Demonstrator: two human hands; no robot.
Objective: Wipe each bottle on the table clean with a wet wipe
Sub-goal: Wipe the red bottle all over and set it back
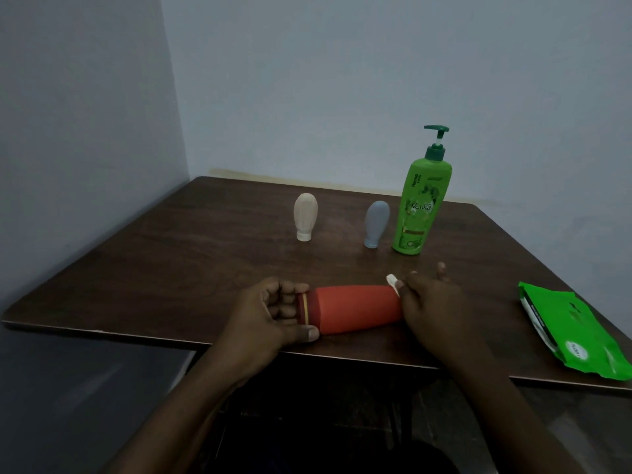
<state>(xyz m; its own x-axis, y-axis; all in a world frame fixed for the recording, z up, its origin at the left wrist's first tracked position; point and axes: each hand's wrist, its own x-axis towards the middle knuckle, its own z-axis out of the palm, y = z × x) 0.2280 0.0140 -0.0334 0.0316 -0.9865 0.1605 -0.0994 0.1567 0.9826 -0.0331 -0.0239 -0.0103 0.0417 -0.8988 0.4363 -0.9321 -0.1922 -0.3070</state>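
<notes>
Just one head-worn wide-angle view — up close over the near edge of the wooden table [205, 268], looking forward and down, facing the wall corner [178, 131].

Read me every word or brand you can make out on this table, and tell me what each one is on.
"Vatika": across the label of the green pump bottle.
"Henna": sideways near that bottle's top, faint.
Its other print: too blurred to read.
Print on the green wipes pack, stripe and round sticker: unreadable.
No text shows on the red bottle, beige bottle or blue-grey bottle.
</notes>
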